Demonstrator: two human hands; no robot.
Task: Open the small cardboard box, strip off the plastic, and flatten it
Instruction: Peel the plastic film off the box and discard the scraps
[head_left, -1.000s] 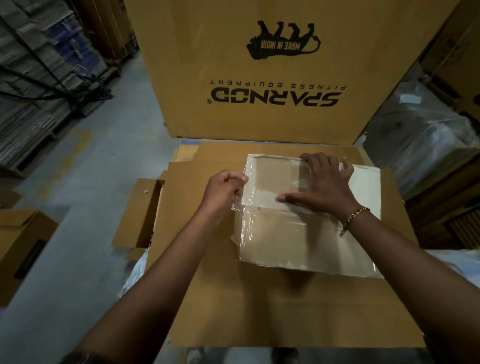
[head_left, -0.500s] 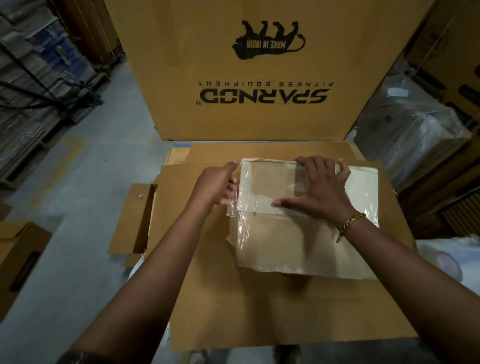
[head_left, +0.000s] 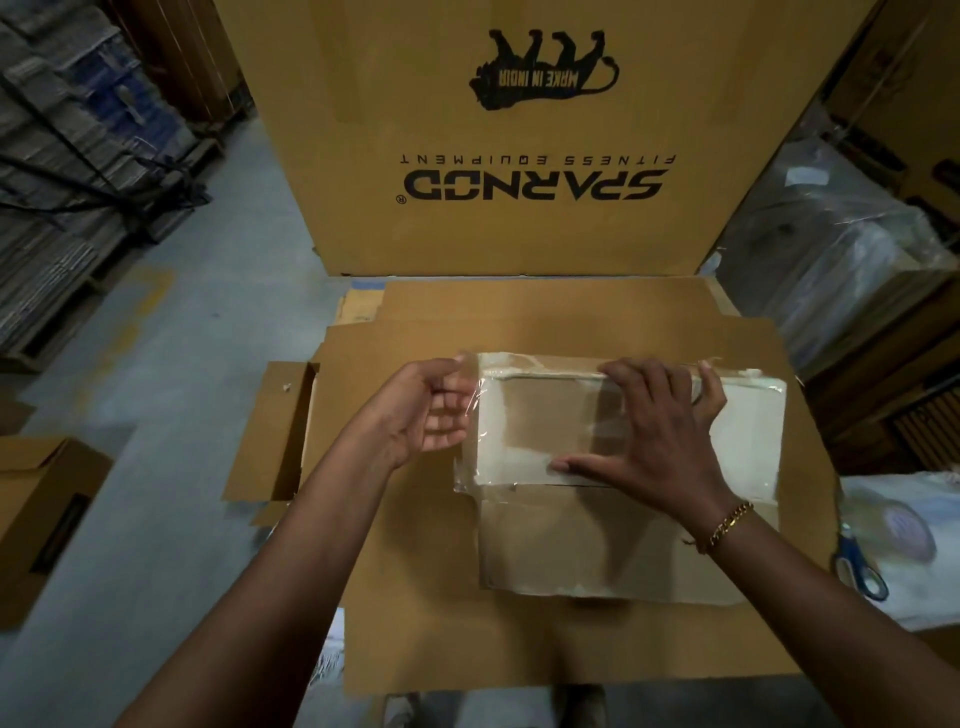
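My right hand lies flat on top of the small cardboard box, fingers spread wide, fingertips reaching the far edge and my thumb stretched back toward the near edge of the top face — pressing down, not closed around anything. A gold bracelet sits on that wrist. My left hand is at the box's left end, palm turned toward it, fingers loosely curled with the thumb up by the far corner; a loose flap of clear plastic stands just at those fingertips, but whether I am actually pinching it I cannot tell. The plastic wraps the box's top and hangs wrinkled at its left side. The box rests on a flattened cardboard sheet under both forearms. Beyond my fingertips stands a large printed carton. Off past my right wrist lie blue-handled scissors — well apart from the box.
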